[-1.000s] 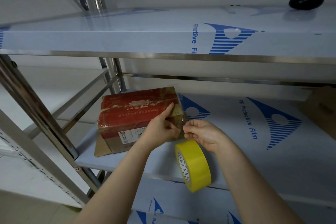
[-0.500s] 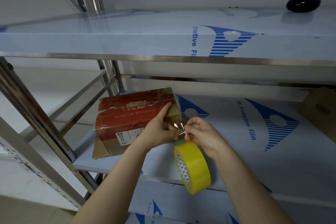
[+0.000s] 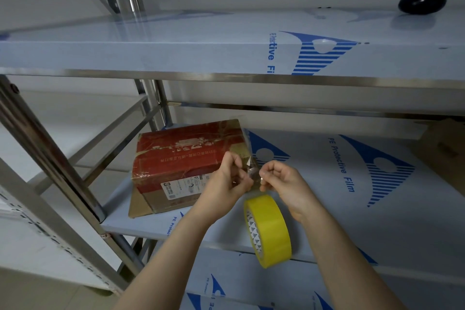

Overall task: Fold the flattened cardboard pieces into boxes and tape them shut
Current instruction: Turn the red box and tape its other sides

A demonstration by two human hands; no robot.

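Box (image 3: 186, 166), red on top and brown cardboard at the side, on the middle shelf (image 3: 377, 221), towards its left end, white label (image 3: 181, 187) on the near face. Left hand (image 3: 226, 181) right up against the box's near right corner, fingers curled, pinching a strip of clear tape (image 3: 251, 171). Right hand (image 3: 284, 184) just beside it, to the right, clear of the box, thumb and forefinger nipped on the same strip. Strip crumpled and shiny between the two hands, running up towards the box's right edge. Yellow tape roll (image 3: 268, 230) on edge just below the right hand, hanging in front of the shelf's front lip; how held, impossible to tell. Box to the left of and beyond both hands, flat on the shelf, a loose flap poking out at its lower left. Up on the top shelf (image 3: 176, 45), far right, a glossy black object (image 3: 421, 2). Brown cardboard (image 3: 445, 153) at the right edge of the middle shelf, well apart from the hands.
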